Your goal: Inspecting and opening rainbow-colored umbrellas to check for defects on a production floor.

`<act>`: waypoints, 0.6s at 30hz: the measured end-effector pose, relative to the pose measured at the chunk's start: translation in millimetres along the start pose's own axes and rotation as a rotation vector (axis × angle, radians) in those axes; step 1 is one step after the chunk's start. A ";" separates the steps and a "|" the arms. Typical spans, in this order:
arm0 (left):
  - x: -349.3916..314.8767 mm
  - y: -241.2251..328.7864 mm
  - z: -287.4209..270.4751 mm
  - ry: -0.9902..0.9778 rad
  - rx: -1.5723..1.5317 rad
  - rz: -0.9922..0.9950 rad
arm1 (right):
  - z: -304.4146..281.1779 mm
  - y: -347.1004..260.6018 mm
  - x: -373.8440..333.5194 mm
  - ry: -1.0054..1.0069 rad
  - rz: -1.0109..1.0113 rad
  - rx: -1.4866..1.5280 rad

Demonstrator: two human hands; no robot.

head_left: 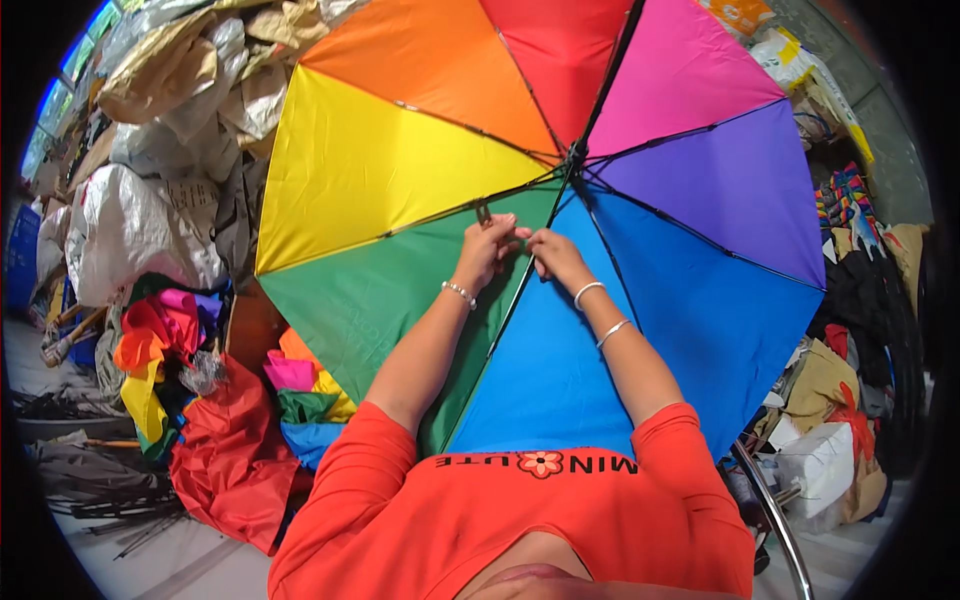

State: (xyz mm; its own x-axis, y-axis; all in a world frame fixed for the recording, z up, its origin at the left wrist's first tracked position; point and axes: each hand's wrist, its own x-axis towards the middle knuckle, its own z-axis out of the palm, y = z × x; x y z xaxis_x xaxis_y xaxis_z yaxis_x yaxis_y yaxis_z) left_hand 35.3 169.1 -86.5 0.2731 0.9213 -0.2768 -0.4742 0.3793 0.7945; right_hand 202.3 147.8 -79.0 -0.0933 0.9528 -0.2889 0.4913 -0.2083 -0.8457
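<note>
A rainbow-coloured umbrella (690,270) is spread open before me, its inner side with dark ribs facing me. The shaft (608,80) runs up from the hub (574,158) toward the top edge. Just below the hub, my left hand (487,248) is closed over the green panel (350,320), and a small dark tip (483,212) sticks out past its fingers; what it belongs to is hidden. My right hand (558,260) is over the blue panel (560,370), fingers pinched at the rib (507,318) between green and blue. The fingertips of both hands nearly meet there.
Large white and tan sacks (140,230) are piled at the far left. Below them lie a red cloth bundle (232,450), multicoloured fabric (145,385) and dark thin rods (125,500). At the right are a curved metal tube (775,520), a white container (818,462) and dark cloth (865,310).
</note>
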 end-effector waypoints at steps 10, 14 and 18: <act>1.1 -25.0 11.6 -0.038 0.860 0.653 | -63.9 -16.2 -5.7 0.291 -0.135 0.854; 1.6 -26.1 18.2 -0.061 1.479 0.792 | -131.0 -15.8 -20.8 0.163 -0.129 0.216; -4.2 -28.7 26.8 0.049 1.388 0.744 | -152.2 -5.4 -44.5 0.067 0.007 0.054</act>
State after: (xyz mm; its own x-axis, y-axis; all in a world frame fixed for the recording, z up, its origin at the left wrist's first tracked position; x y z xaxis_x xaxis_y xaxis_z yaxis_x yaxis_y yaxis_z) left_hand 70.2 152.0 -93.6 0.2985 0.8703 0.3919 0.6297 -0.4881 0.6043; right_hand 335.5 140.1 6.8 -0.0312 0.9635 -0.2658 0.4441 -0.2248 -0.8673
